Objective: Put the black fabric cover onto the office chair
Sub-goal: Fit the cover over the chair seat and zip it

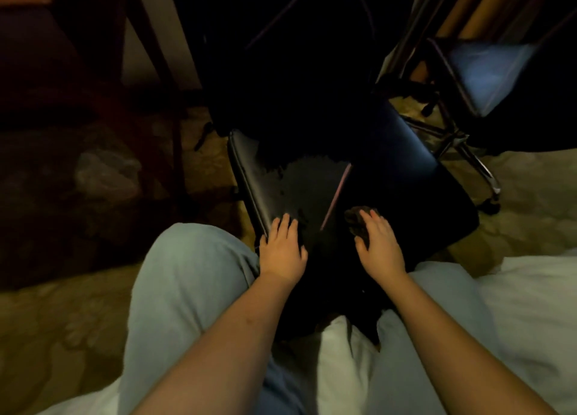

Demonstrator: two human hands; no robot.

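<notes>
The left hand point(282, 249) and right hand point(379, 246) lie spread flat on the black fabric cover point(312, 190) over the office chair point(406, 171) seat, mid-fitting; next its edges likely need gripping and stretching.

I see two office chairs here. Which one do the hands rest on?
The near chair in the middle: the left hand and right hand lie on its black surface. The other chair, upper right, with shiny metal legs, is untouched.

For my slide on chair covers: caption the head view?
Left hand and right hand rest at the near edge of a shiny black office chair seat partly draped with a black fabric cover.
</notes>
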